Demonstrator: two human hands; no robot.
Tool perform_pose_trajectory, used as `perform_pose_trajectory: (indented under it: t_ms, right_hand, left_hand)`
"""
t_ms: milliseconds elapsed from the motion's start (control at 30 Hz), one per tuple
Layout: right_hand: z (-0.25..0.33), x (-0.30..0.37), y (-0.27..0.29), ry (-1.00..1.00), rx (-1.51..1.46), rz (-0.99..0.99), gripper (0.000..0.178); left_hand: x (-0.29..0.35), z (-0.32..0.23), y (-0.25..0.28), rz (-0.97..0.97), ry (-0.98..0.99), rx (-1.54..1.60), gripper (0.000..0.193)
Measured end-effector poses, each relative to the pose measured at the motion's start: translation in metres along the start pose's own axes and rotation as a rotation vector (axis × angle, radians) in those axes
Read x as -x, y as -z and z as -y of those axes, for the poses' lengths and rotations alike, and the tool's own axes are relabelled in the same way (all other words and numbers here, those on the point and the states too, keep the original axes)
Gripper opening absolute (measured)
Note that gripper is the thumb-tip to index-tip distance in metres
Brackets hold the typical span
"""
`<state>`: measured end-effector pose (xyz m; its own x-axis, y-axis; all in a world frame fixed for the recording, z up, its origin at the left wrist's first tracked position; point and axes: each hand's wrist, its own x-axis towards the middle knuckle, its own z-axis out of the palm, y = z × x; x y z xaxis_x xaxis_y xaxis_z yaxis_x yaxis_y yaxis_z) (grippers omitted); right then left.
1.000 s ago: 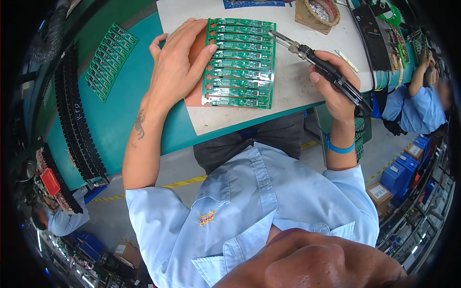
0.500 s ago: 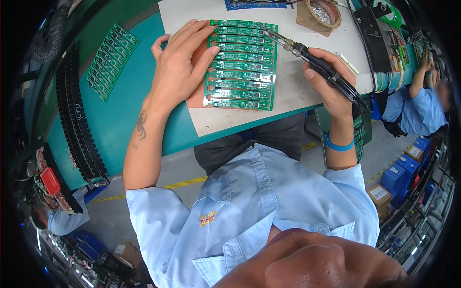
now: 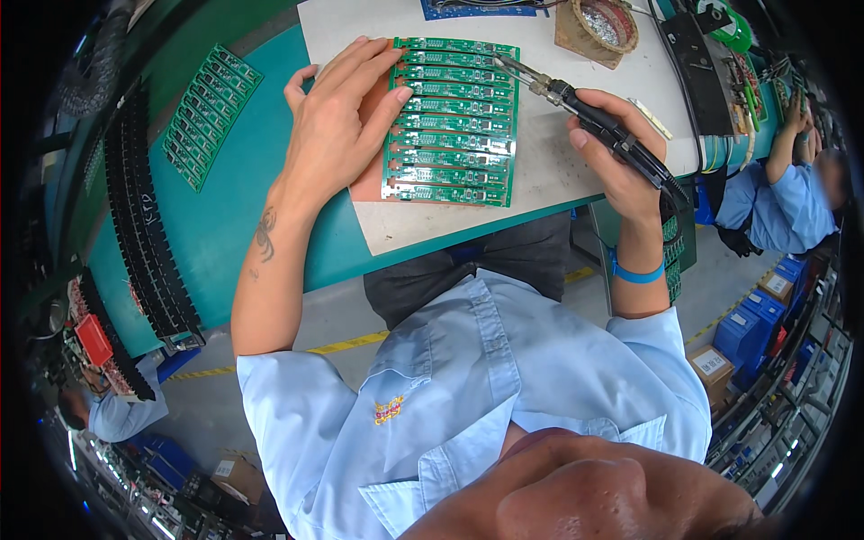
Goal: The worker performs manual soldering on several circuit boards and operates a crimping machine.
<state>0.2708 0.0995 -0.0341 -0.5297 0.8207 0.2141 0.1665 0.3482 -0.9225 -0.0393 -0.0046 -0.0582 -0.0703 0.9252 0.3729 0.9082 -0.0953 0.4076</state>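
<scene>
A green circuit board panel [image 3: 454, 121], made of several narrow strips, lies on a pale sheet [image 3: 558, 148] on the bench. Across its left edge rests my left hand [image 3: 340, 112], fingers stretched out and thumb apart, with the index finger and thumb tips touching the board. My right hand [image 3: 621, 153] is closed round the black handle of a soldering iron [image 3: 589, 117]. The iron slants down to the left, its thin metal tip at the right end of one of the upper strips. Whether the tip touches a solder joint is too small to tell.
Another green panel [image 3: 212, 117] lies on the teal mat to the left, beside a long black slotted rack [image 3: 148, 211]. At the back stands a round container [image 3: 601, 27] with silvery bits. A black box [image 3: 688, 67] with cables borders the right. Co-workers sit at both sides.
</scene>
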Motion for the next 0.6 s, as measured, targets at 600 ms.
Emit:
perform_pose_trajectory:
  t_ms: [600]
  right_hand:
    - [-0.040,0.007,0.007,0.115,-0.070,-0.543,0.045]
  left_hand:
    - [0.002,-0.008,-0.002,-0.026,0.001,-0.095,0.034]
